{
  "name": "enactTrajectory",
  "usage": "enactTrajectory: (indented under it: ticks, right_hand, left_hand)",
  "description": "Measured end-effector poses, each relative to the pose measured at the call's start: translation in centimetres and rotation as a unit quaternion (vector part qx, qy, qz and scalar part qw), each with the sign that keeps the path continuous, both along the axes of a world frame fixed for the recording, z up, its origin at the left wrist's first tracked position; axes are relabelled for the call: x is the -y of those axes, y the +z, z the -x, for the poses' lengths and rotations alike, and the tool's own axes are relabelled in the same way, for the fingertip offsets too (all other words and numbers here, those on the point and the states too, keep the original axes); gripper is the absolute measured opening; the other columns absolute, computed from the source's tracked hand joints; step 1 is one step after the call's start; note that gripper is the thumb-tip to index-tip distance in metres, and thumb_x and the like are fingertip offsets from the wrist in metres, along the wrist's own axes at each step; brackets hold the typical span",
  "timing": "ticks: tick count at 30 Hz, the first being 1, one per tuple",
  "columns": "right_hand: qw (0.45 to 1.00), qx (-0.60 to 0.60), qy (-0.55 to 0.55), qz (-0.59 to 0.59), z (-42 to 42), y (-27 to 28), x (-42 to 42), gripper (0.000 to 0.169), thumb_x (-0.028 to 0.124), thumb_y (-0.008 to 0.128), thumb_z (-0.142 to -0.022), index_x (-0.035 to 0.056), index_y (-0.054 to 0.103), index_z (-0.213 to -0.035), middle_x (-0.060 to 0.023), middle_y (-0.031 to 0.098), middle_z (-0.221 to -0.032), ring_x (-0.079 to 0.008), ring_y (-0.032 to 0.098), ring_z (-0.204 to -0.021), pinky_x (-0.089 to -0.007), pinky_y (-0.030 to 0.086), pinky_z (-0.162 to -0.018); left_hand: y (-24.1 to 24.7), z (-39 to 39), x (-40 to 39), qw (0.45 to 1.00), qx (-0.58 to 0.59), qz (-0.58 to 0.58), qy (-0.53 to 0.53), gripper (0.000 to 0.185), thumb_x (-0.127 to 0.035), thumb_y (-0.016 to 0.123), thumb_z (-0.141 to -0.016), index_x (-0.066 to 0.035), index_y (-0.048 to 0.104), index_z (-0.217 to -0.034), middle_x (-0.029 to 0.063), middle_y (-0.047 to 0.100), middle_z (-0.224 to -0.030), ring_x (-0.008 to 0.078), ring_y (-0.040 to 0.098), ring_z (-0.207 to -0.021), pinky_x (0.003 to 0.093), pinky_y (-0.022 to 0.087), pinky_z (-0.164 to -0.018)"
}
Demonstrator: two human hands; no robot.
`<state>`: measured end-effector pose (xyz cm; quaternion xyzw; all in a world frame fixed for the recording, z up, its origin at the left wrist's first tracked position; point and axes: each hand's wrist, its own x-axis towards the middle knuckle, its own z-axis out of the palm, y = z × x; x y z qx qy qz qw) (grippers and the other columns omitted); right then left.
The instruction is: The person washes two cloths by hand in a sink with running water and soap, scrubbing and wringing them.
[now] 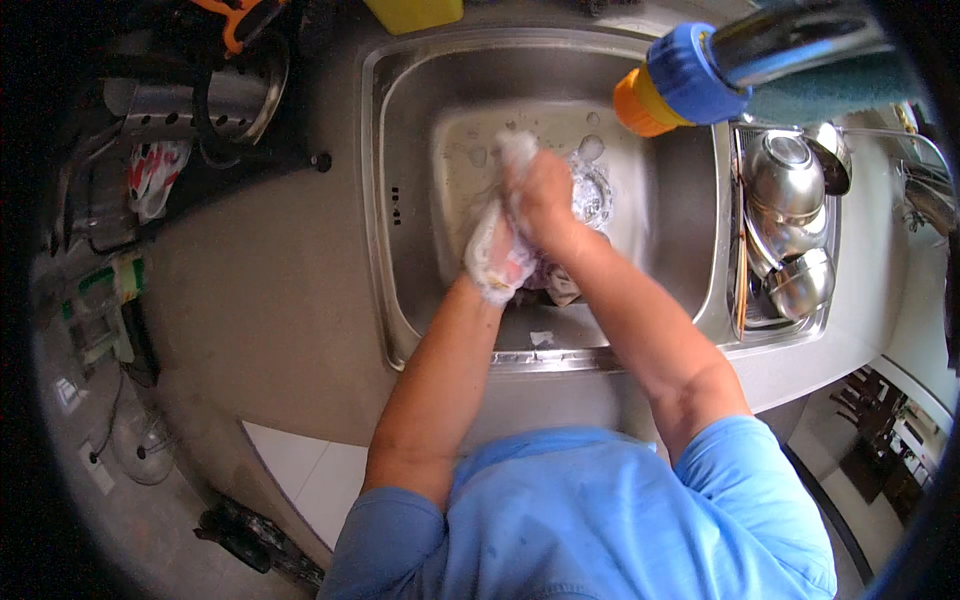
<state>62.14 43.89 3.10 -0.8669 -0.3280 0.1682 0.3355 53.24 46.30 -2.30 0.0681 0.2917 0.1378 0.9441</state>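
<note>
My left hand (499, 259) is thickly coated in white soap lather, and my right hand (546, 196) lies pressed against it. Both are inside a stainless steel sink (682, 225), above its bottom. Motion blur and foam hide the fingers, so whether anything is between the palms is unclear. Beside my right hand, the drain (592, 196) is ringed with suds. Partly hidden under my wrists is a crumpled greyish item (562, 286), perhaps a cloth. A small white scrap (541, 337) sticks near the sink's front edge.
A faucet with a blue and orange hose connector (675, 82) juts over the sink's far right corner. Steel bowls (784, 176) and chopsticks (741, 262) stand in a drying rack on the right. A yellow container (416, 13) is behind the sink. Dark cookware (240, 97) crowds the far left.
</note>
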Motion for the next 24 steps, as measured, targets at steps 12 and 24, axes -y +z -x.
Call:
enactTrajectory:
  ticks: [12,24]
  right_hand:
    - [0.967,-0.194,0.167,0.005,-7.9,-5.2,3.2,0.045,0.046,0.056,-0.093,0.0038,0.066,-0.105,-0.0189,0.063,-0.085,-0.0327,0.06,-0.077,-0.0415,0.049,-0.071]
    - [0.943,-0.275,-0.101,-0.161,-3.3,-2.0,3.5,0.031,0.027,0.07,-0.084,0.0009,0.057,-0.096,-0.0119,0.065,-0.082,-0.0177,0.061,-0.07,-0.0362,0.052,-0.064]
  left_hand:
    - [2.8,0.3,-2.2,0.994,-0.001,-0.069,-0.08,0.029,-0.03,0.058,-0.098,-0.004,0.062,-0.112,0.004,0.064,-0.089,0.0148,0.061,-0.072,0.0273,0.052,-0.064]
    - [3.4,0.2,-1.8,0.976,-0.125,-0.176,-0.035,0.039,-0.03,0.068,-0.09,-0.003,0.058,-0.116,0.0075,0.067,-0.104,0.0157,0.065,-0.091,0.0316,0.054,-0.079]
